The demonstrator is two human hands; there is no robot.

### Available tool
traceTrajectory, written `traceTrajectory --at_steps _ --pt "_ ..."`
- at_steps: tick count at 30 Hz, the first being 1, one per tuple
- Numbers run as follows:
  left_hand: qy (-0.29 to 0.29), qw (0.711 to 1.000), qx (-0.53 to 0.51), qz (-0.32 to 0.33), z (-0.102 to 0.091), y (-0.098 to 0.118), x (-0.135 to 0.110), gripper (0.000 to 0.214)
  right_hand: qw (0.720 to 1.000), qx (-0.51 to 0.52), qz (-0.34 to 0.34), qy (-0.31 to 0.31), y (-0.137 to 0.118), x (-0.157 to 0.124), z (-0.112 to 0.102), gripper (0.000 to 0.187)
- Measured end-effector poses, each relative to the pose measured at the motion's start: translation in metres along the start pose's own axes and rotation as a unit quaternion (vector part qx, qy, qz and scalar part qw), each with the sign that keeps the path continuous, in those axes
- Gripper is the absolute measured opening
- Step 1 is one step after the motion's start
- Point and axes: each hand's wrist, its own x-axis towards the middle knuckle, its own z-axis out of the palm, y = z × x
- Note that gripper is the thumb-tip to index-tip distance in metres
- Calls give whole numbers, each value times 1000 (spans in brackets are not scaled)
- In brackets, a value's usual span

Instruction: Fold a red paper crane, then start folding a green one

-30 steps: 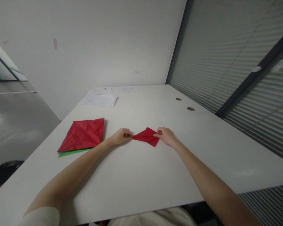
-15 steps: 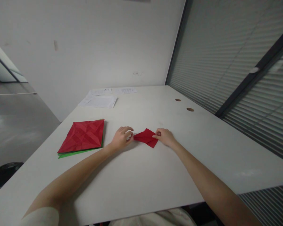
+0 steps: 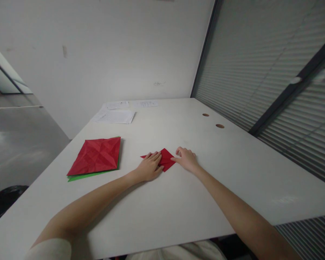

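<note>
A folded red origami paper lies on the white table, its narrow point towards the left and a wider diamond part towards the right. Across its left half rests my left hand, flat with the fingers stretched out, covering part of the folds. My right hand is at the paper's right corner. Its thumb tip touches that corner, while the other fingers are curled and raised apart from the thumb.
To the left lies a stack of creased red paper sheets over green paper. Printed pages lie at the back left. Two round holes pierce the table near the window blinds. A black bag stands beyond the left edge.
My left hand has let go of the paper's left tip and moved right to lie flat on it. The paper has shifted slightly left. My right thumb and fingers have parted.
</note>
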Motion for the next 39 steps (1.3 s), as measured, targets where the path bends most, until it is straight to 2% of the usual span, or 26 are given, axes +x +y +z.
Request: traceTrajectory --at_steps 5,8,11,13,17,21,24,27,29,31,33,39 --pt "0 1000 -3 -4 0 1 0 54 999 9 30 -42 14 5 -12 30" --pt "0 1000 -12 -7 0 -2 2 45 995 64 29 -71 20 9 -17 17" --pt "5 1000 -8 -5 -1 -4 3 41 989 142 6 -42 20 10 -14 7" --pt "11 1000 2 -5 0 -4 4 40 987 158 -15 -9 14 8 -9 12" --pt "23 1000 7 -7 1 -4 5 39 997 70 -33 -11 0 2 -2 18" --pt "25 999 26 -7 2 -5 4 39 999 -15 6 -48 1 1 -11 22" --pt "21 999 41 -2 2 -7 3 39 996 -29 27 -79 9 3 -24 23" --pt "23 999 48 8 3 -8 2 39 992 12 37 -116 13 7 -32 18" --pt "30 998 48 12 2 -7 2 39 991 64 49 -107 12 9 -32 17" --pt "38 998 44 13 -1 -5 2 37 992 93 55 -68 8 8 -27 23" --pt "44 998 44 7 -5 -3 1 34 995 80 38 -42 1 5 -21 30" --pt "35 999 28 -31 -17 -4 0 27 998 -3 -30 -53 -11 -7 -4 27"
